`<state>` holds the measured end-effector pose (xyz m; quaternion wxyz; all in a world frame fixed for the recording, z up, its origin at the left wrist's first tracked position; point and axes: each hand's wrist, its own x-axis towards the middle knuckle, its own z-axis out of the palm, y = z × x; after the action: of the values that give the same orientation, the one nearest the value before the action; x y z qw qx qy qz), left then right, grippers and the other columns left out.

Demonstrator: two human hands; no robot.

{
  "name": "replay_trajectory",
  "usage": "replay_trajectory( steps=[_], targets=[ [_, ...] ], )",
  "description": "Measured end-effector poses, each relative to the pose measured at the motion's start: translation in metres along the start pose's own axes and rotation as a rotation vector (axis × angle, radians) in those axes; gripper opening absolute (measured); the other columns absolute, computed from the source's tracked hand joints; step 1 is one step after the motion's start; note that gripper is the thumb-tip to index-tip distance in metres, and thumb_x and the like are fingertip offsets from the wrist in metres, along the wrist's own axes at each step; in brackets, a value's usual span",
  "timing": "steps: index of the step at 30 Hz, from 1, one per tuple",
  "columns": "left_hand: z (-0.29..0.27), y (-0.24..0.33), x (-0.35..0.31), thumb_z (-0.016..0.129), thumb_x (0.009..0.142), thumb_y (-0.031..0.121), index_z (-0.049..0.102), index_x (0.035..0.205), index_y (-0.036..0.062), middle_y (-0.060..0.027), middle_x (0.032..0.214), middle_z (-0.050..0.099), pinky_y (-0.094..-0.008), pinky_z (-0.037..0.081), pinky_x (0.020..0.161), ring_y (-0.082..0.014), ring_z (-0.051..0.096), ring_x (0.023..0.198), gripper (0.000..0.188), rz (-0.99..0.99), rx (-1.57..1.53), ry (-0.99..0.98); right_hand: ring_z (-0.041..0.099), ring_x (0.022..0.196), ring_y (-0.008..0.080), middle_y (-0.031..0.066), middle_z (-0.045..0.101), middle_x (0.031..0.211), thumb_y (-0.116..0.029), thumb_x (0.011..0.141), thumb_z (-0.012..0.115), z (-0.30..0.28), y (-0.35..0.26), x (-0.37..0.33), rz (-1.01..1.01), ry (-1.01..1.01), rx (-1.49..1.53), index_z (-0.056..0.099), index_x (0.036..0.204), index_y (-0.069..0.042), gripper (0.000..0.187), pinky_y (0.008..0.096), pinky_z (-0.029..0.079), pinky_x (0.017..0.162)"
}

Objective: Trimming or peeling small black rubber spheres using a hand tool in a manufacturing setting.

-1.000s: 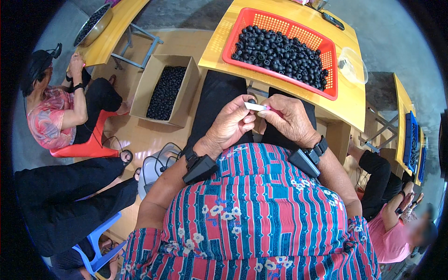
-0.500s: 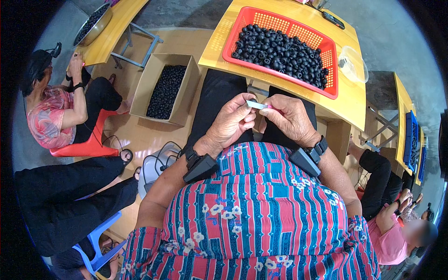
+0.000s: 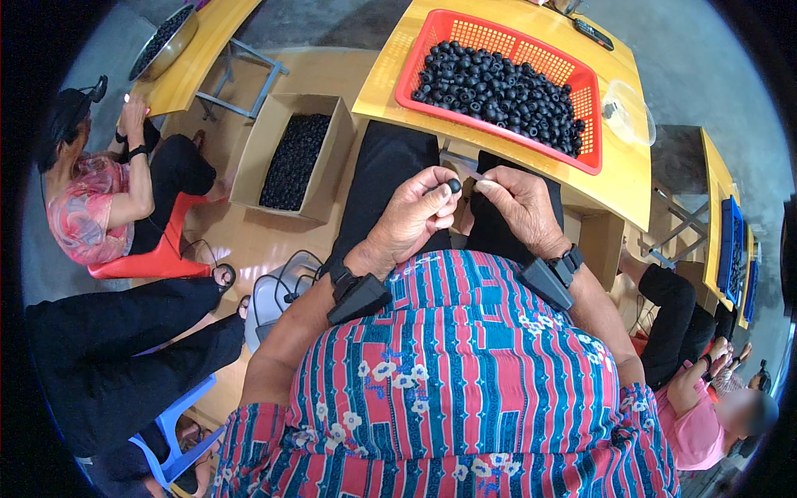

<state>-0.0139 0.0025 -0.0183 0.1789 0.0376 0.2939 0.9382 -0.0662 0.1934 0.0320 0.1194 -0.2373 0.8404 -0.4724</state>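
Observation:
My left hand (image 3: 413,211) pinches a small round black part (image 3: 454,186) between thumb and fingertips. Just to its right, my right hand (image 3: 516,207) is closed around a small trimming knife, and its thin pale blade (image 3: 470,173) sticks out toward the left hand. The knife's handle is hidden in the fingers. Blade and black part look slightly apart. Beyond my hands, a red plastic basket (image 3: 404,93) on the yellow table (image 3: 378,93) holds many similar black parts with holes in them.
A cardboard box (image 3: 334,158) of small black parts stands on the floor at left. On the table are a clear plastic container (image 3: 628,124) and a black remote (image 3: 593,35). Co-workers sit left (image 3: 95,195) and right (image 3: 693,423). A metal bowl (image 3: 177,51) stands far left.
The knife blade has moved off the black part, away from me and slightly right, leaving the part in plain sight. My left hand has barely moved.

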Motion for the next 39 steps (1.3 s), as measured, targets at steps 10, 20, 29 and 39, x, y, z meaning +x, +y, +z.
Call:
replay_trajectory(
  steps=[10, 20, 29, 39],
  targets=[
    [-0.001, 0.000, 0.002, 0.056, 0.094, 0.014, 0.052, 0.106, 0.0070, 0.0018, 0.086, 0.049, -0.0167, 0.035, 0.056, -0.0040, 0.040, 0.068, 0.014, 0.027, 0.003, 0.029, 0.058, 0.095, 0.0099, 0.0007, 0.065, 0.098, -0.004, 0.081, 0.069, 0.010, -0.006, 0.003, -0.043, 0.090, 0.404, 0.067, 0.100, -0.003, 0.019, 0.0260, 0.046, 0.086],
    [-0.006, -0.003, 0.003, 0.052, 0.096, 0.012, 0.050, 0.107, 0.0071, -0.0002, 0.087, 0.049, -0.0165, 0.035, 0.056, -0.0039, 0.040, 0.069, 0.012, -0.007, -0.084, 0.033, 0.065, 0.084, 0.0160, 0.0095, 0.069, 0.093, -0.002, 0.077, 0.069, 0.015, -0.017, 0.007, -0.184, 0.086, 0.122, 0.070, 0.102, -0.006, 0.026, 0.0273, 0.051, 0.076],
    [-0.009, -0.005, 0.006, 0.051, 0.096, 0.011, 0.051, 0.107, 0.0066, -0.0011, 0.088, 0.051, -0.0184, 0.037, 0.058, -0.0058, 0.043, 0.070, 0.011, -0.069, -0.289, 0.085, 0.065, 0.073, 0.0268, 0.0099, 0.066, 0.081, -0.003, 0.071, 0.069, 0.014, -0.020, 0.013, -0.387, 0.165, -0.222, 0.071, 0.096, -0.011, 0.026, 0.0332, 0.052, 0.065],
    [-0.008, -0.002, 0.004, 0.055, 0.093, 0.013, 0.052, 0.111, 0.0082, 0.0000, 0.094, 0.056, -0.0192, 0.041, 0.064, -0.0057, 0.047, 0.074, 0.019, -0.042, -0.334, 0.009, 0.060, 0.063, 0.0243, 0.0052, 0.057, 0.067, -0.010, 0.065, 0.070, 0.016, -0.017, 0.014, -0.484, 0.144, -0.303, 0.071, 0.094, -0.016, 0.029, 0.0351, 0.049, 0.058]
  ],
)
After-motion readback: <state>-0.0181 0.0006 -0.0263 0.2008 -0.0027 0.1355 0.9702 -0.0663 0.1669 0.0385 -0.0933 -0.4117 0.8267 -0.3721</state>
